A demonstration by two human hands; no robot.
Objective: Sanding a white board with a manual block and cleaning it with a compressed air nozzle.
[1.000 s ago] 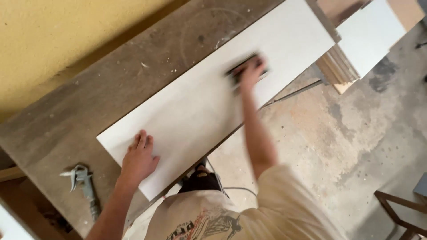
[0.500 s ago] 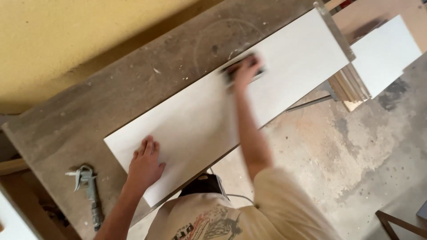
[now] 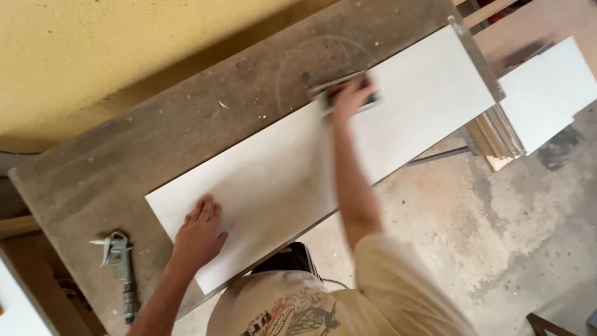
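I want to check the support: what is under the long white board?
The white board lies flat on a dusty grey workbench. The left hand presses on it; the right hand holds a sanding block on it. The bench surface beneath is covered.

- This is looking like a workshop where people are making things from wood.
- A big dusty workbench (image 3: 186, 137) is standing by a yellow wall (image 3: 112, 56).
- A long white board (image 3: 280, 180) is lying on the bench.
- A metal air gun (image 3: 118, 261) is lying near the bench's edge.
- More boards (image 3: 497, 134) are leaning together over a stained concrete floor (image 3: 497, 249).
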